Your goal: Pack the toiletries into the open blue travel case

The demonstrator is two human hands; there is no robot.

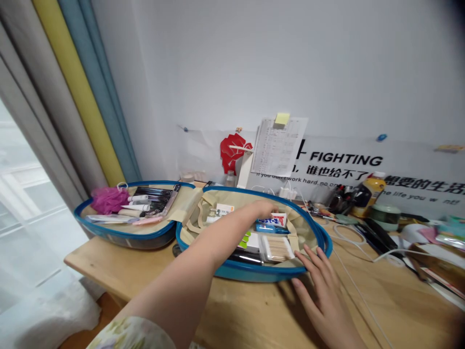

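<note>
An open suitcase (pixel 254 277) with blue rims and a beige lining lies on the wooden desk. My left arm reaches across its right half. My left hand (pixel 264 209) is at a white, red and blue tube (pixel 279 219); its fingers are mostly hidden, so I cannot tell whether it grips the tube. Below that tube lies a blue tube (pixel 267 228). A clear box of cotton swabs (pixel 278 248) sits near the front rim. My right hand (pixel 323 295) is open, fingers spread, at the suitcase's front right rim.
The left half holds a purple bath puff (pixel 110 199), white tubes (pixel 138 203) and dark slim items (pixel 154 198). Right on the desk (pixel 392 295) are a white cable (pixel 354 286), a yellow-labelled bottle (pixel 368 194) and clutter. Curtains (pixel 83 87) hang left.
</note>
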